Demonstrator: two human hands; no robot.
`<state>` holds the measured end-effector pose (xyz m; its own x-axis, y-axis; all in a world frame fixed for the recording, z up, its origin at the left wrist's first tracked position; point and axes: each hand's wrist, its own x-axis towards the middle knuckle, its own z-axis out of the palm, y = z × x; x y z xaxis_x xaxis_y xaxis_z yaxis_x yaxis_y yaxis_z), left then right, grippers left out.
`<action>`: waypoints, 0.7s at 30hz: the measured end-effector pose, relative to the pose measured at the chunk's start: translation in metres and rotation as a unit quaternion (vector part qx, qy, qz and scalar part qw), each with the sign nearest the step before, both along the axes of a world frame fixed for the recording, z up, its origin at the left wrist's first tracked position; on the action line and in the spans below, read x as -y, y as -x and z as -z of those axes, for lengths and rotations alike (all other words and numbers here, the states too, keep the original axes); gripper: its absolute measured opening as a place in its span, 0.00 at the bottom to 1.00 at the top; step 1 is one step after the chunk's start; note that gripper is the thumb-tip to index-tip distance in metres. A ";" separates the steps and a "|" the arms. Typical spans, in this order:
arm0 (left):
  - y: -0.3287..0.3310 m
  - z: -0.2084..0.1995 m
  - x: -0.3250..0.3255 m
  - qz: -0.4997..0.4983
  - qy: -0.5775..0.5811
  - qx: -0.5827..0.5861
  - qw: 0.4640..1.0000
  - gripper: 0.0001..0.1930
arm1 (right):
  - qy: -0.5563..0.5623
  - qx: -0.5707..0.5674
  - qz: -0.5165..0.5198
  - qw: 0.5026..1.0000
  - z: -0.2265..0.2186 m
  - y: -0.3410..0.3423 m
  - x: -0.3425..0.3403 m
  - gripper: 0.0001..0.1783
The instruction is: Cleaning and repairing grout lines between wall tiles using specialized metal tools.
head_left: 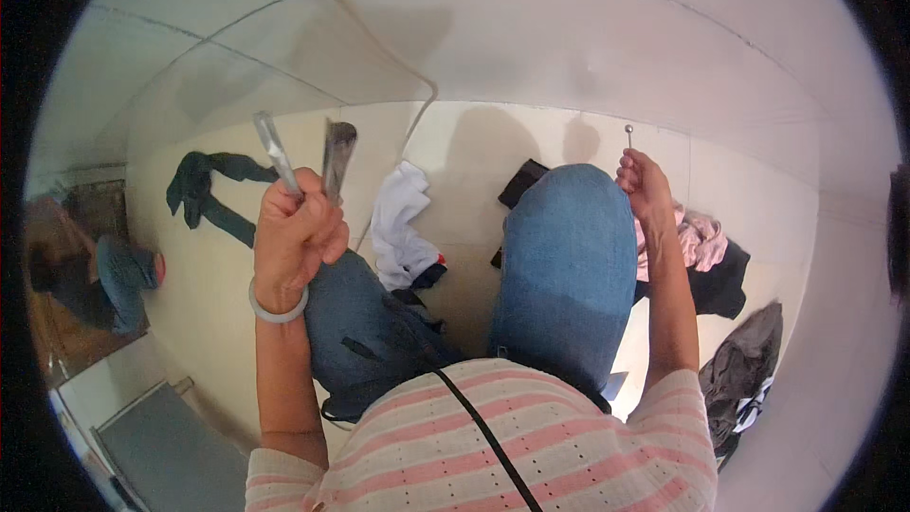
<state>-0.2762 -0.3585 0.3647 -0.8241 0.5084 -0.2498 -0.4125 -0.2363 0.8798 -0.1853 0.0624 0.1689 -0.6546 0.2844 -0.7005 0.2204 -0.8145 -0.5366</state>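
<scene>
My left hand [299, 228], with a pale bangle [279, 307] at its wrist, is closed around two narrow flat metal pieces. One shiny silver piece [275, 150] leans up to the left. Beside it a wider, darker piece [338, 154] points up and away. Whether the two join inside my fist is hidden, so their kind is unclear. To the right, beyond my bent knee, my right hand [645, 185] pinches a thin metal rod with a small round ball tip [629, 131], held upright. Both hands are raised above the floor and well apart.
Clothes lie on the pale tiled floor: a dark green garment [213, 194], a white one [398, 218], pink cloth [701, 239], black cloth [725, 284] and a dark grey heap [744, 360]. A cable [379, 49] hangs along the wall. A grey panel [171, 446] stands lower left.
</scene>
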 end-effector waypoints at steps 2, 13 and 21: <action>-0.007 -0.007 -0.004 -0.086 -0.009 0.008 0.996 0.09 | -0.007 -0.017 -0.021 1.000 -0.012 -0.007 -0.007 0.05; -0.012 0.011 0.004 -0.072 -0.114 0.012 0.991 0.05 | -0.429 -0.118 -0.031 0.895 -0.158 0.016 0.059 0.04; -0.020 -0.005 0.001 -0.097 -0.108 0.013 0.989 0.11 | -0.634 -0.188 -0.042 0.749 -0.187 0.048 0.076 0.06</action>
<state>-0.2566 -0.3591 0.3693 -0.9061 0.3849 -0.1758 -0.3631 -0.4939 0.7901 -0.2331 -0.0139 0.3560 -0.7904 0.5126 0.3354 -0.1182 0.4096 -0.9046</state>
